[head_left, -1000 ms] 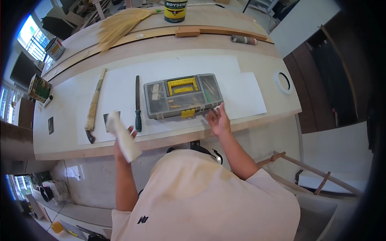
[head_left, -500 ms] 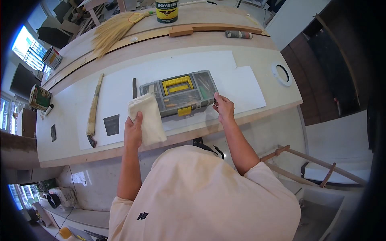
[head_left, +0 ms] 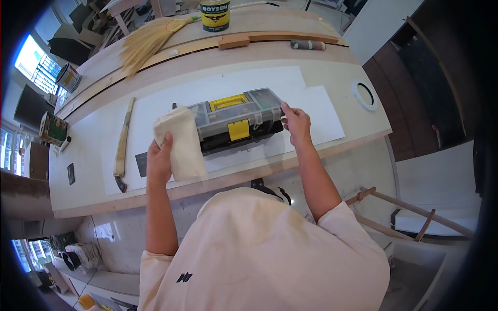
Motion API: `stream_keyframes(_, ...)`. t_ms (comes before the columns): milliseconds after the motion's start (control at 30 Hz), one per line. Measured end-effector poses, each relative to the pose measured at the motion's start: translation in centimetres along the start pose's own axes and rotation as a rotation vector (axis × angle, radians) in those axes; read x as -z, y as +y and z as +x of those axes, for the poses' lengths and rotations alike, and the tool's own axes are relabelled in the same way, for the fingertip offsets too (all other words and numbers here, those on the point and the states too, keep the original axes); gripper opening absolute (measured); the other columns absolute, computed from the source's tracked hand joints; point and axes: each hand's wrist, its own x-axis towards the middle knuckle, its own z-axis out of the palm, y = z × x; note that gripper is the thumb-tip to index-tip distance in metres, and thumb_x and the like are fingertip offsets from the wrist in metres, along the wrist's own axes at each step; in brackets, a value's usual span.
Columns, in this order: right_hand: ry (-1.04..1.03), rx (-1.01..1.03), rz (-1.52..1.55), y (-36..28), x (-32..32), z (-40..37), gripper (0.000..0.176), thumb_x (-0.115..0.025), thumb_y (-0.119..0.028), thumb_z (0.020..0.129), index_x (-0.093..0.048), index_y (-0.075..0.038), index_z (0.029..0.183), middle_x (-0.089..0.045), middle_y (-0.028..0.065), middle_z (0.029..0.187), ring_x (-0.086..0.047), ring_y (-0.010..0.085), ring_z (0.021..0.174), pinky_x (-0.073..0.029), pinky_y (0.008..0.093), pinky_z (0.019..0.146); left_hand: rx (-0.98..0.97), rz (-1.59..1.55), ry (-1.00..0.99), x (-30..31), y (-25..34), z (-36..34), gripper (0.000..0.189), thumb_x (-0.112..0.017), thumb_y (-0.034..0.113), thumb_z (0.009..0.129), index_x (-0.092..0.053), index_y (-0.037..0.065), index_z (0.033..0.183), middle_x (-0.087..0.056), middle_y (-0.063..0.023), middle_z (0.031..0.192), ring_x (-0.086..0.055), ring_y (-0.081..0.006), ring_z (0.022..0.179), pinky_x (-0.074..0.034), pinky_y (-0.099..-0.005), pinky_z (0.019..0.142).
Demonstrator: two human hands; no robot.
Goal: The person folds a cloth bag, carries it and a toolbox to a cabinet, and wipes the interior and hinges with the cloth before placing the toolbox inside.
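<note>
Left hand (head_left: pixel 160 159) grasping a folded cream cloth (head_left: pixel 181 147), right hand (head_left: pixel 297 124) gripping a toolbox (head_left: pixel 220 123).
The right fingers clasp its right end; it tilts over a white sheet (head_left: pixel 314 116). Beyond: a straw broom (head_left: pixel 150 42) and paint can (head_left: pixel 215 16).

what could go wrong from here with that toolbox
The toolbox looks tipped, with the right hand at one end, so it might slip.

The left hand holds a folded cloth, which could hamper steadying it.

The long tool lies near the table's front edge and might get knocked off.
</note>
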Motion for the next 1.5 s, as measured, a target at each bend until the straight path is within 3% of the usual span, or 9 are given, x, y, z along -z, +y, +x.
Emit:
stream_keyframes(300,-0.049,0.060,-0.124,-3.9,-1.3,2.9,0.050,-0.076,-0.043,0.079,-0.056,0.003,0.078,-0.056,0.0080,0.069,-0.053,0.0149,0.057,-0.044,0.0295,0.050,-0.036,0.018,0.019,-1.1,3.5,1.3,0.047,-0.061,0.031,0.095,-0.050,-0.005,0.122,-0.065,-0.0153,0.108,-0.067,-0.0221,0.090,-0.058,-0.0354,0.074)
stream_keyframes(733,-0.127,0.097,-0.264,6.1,2.4,-0.1,0.049,-0.071,-0.042,0.086,-0.061,0.004,0.098,-0.059,0.0047,0.075,-0.056,0.0119,0.065,-0.047,0.0262,0.056,0.093,0.058,-0.036,0.4,-4.6,-2.2,0.039,-0.063,0.028,0.094,-0.055,0.000,0.120,-0.066,-0.0103,0.108,-0.066,-0.0168,0.091,-0.056,-0.0316,0.077)
stream_keyframes(833,-0.026,-0.017,-0.161,5.8,2.0,-2.6,0.056,-0.070,-0.043,0.086,-0.057,0.005,0.112,-0.061,0.0061,0.082,-0.057,0.0137,0.066,-0.050,0.0287,0.061,0.128,0.007,-0.022,0.8,-4.9,-2.1,0.041,-0.064,0.029,0.093,-0.054,0.000,0.121,-0.066,-0.0101,0.109,-0.065,-0.0169,0.091,-0.055,-0.0317,0.078)
stream_keyframes(900,-0.223,-0.368,0.038,7.7,1.6,-3.9,0.057,-0.071,-0.044,0.085,-0.054,0.002,0.117,-0.060,0.0058,0.092,-0.059,0.0152,0.077,-0.051,0.0326,0.069,0.143,-0.065,0.005,1.2,-4.9,-2.2,0.041,-0.063,0.028,0.094,-0.054,0.000,0.121,-0.066,-0.0104,0.109,-0.066,-0.0174,0.091,-0.056,-0.0323,0.078)
stream_keyframes(1033,-0.566,-0.575,0.343,8.1,-3.2,-9.2,0.037,-0.068,-0.037,0.089,-0.056,-0.005,0.103,-0.060,0.0053,0.105,-0.057,0.0153,0.101,-0.051,0.0332,0.079,0.162,-0.150,0.029,1.1,-5.0,-2.3,0.039,-0.061,0.027,0.095,-0.054,0.000,0.123,-0.066,-0.0117,0.109,-0.067,-0.0194,0.092,-0.057,-0.0340,0.077)
stream_keyframes(1133,-0.551,-0.586,0.546,10.1,-5.3,-9.3,0.029,-0.066,-0.030,0.092,-0.057,-0.005,0.103,-0.062,0.0050,0.103,-0.061,0.0164,0.093,-0.053,0.0333,0.075,0.049,0.120,0.067,0.5,-4.1,-3.1,0.038,-0.059,0.025,0.096,-0.053,0.001,0.124,-0.066,-0.0123,0.110,-0.067,-0.0203,0.092,-0.058,-0.0348,0.077)
stream_keyframes(1233,-0.545,-0.661,0.501,11.4,-4.9,-9.1,0.023,-0.064,-0.025,0.093,-0.057,-0.005,0.102,-0.064,0.0031,0.095,-0.063,0.0157,0.079,-0.054,0.0345,0.069,0.131,-0.017,0.020,2.7,-3.8,-3.7,0.038,-0.059,0.025,0.096,-0.053,0.001,0.125,-0.066,-0.0118,0.111,-0.068,-0.0201,0.091,-0.058,-0.0344,0.076)
stream_keyframes(1333,-0.492,-0.552,0.313,11.4,-5.6,-9.9,0.027,-0.067,-0.028,0.091,-0.057,-0.005,0.100,-0.064,0.0050,0.087,-0.062,0.0179,0.069,-0.053,0.0364,0.063,0.080,-0.065,0.032,3.6,-3.7,-4.4,0.037,-0.058,0.024,0.097,-0.053,0.002,0.126,-0.066,-0.0111,0.111,-0.068,-0.0198,0.091,-0.058,-0.0342,0.076)
stream_keyframes(1500,-0.339,-0.007,-0.545,12.4,-4.2,-9.2,0.050,-0.076,-0.035,0.079,-0.056,-0.006,0.114,-0.062,0.0087,0.100,-0.062,0.0264,0.088,-0.049,0.0429,0.073,-0.015,-0.081,0.072,4.5,-1.8,-4.5,0.039,-0.058,0.026,0.096,-0.052,0.000,0.125,-0.066,-0.0115,0.109,-0.068,-0.0202,0.089,-0.059,-0.0344,0.075)
